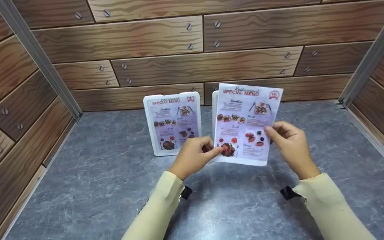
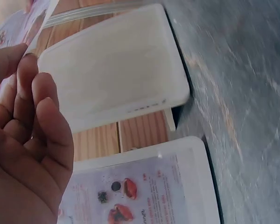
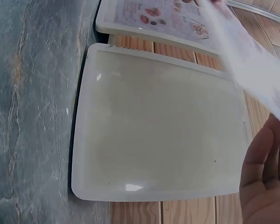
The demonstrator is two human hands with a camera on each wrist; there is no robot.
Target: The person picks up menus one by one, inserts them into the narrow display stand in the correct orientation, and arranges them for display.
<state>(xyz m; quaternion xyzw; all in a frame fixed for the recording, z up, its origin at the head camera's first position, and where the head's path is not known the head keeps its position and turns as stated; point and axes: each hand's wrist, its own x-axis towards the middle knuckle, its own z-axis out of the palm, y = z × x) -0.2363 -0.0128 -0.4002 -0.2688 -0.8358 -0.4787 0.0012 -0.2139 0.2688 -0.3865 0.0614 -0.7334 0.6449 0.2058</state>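
A printed paper menu (image 1: 247, 125) is held upright between both hands, its print facing the head camera. The left hand (image 1: 197, 155) pinches its lower left edge between thumb and fingers. On the opposite edge, around mid-height, the right hand (image 1: 290, 145) pinches it the same way. Behind the paper stands a blank white menu holder (image 3: 163, 126), mostly hidden in the head view but plain in both wrist views. To its left, a second white holder (image 1: 149, 133) stands tilted back with a matching menu inside; the left hand overlaps its lower right corner.
A grey marble-patterned tabletop (image 1: 105, 186) carries both holders. Wood-plank-printed panels (image 1: 158, 40) rise at the back and on both sides, with grey metal strips (image 1: 40, 63) at the corners.
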